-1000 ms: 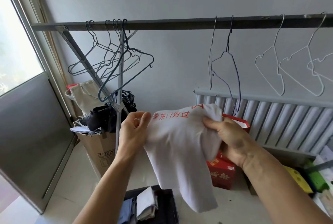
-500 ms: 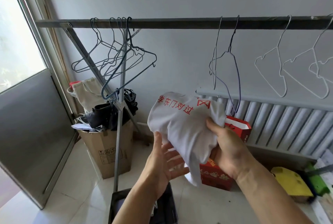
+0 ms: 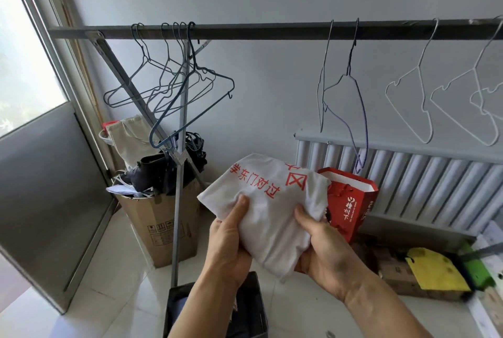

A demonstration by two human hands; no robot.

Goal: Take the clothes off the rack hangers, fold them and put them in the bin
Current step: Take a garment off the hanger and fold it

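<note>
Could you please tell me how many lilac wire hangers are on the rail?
2: both hang bare on the rail above the radiator, the left hanger edge-on, the right hanger beside it. None seems hidden.

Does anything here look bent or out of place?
Yes. The lilac wire hanger in the middle of the dark metal rack bar is bent out of its triangle shape, its lower wire sagging long and twisted. The white wire hangers to its right keep theirs. The white printed T-shirt looks fine.
</note>
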